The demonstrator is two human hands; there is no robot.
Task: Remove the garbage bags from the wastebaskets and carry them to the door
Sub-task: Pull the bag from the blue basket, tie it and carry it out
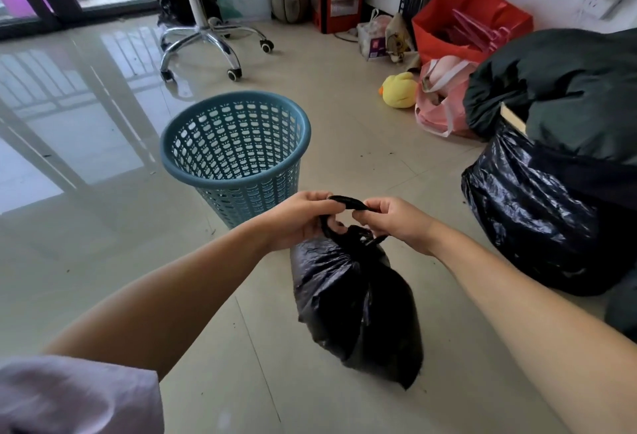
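Gripping the twisted top of the black garbage bag (358, 299), the left hand (300, 218) and right hand (396, 223) each clench one end of the handle loop, fingers curled tight around it. The bag hangs below the hands, over the tiled floor (103, 244). The blue wastebasket (234, 144) stands upright just beyond the hands, unlined. A larger black bag (537, 220) sits to the right, well apart.

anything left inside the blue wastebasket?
The blue wastebasket shows only bare mesh walls, no liner. Its bottom is hidden behind the near rim. Both hands hold the black garbage bag outside it.
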